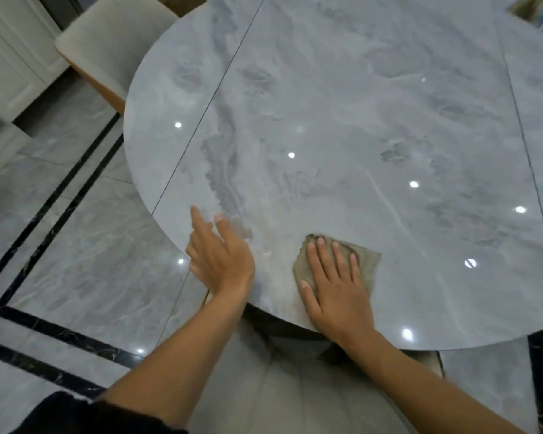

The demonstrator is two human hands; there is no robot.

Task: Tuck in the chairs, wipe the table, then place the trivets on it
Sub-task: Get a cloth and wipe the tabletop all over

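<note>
Lower centre: my right hand [336, 286] lies flat, fingers spread, pressing the cloth [365, 264] onto the glossy worktop [342, 120]. The cloth looks soft, limp, light; palm pressure should suffice. My left hand [220, 255] hovers open, empty.

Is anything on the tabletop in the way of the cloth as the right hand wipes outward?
Nothing visible. The right hand presses the cloth flat near the table's front edge; the surface beyond shows only light reflections.
</note>
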